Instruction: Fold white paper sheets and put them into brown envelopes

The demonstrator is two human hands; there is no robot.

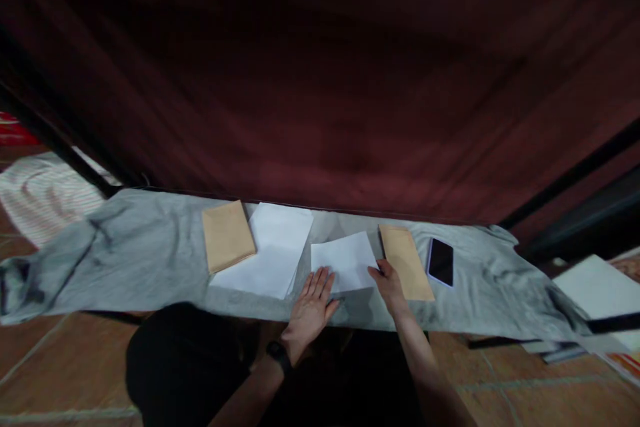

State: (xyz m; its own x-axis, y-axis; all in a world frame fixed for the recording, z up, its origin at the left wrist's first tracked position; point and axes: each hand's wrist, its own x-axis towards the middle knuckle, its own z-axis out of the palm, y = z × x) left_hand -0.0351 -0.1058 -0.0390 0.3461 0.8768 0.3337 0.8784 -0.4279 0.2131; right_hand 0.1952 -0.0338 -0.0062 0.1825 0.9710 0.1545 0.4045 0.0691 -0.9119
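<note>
A white sheet of paper, about half the size of the larger sheets and perhaps folded, lies on the grey cloth in front of me. My left hand rests flat with fingers stretched out, its fingertips at the sheet's lower left edge. At the right edge, my right hand has its thumb and curled fingers closed on the paper. Just right of that hand lies a long brown envelope. Larger white sheets are to the left, partly under a stack of brown envelopes.
A phone with a dark screen lies right of the long envelope. Grey cloth covers the narrow bench. Behind it hangs a dark red fabric panel between dark bars. A striped cloth is at the far left.
</note>
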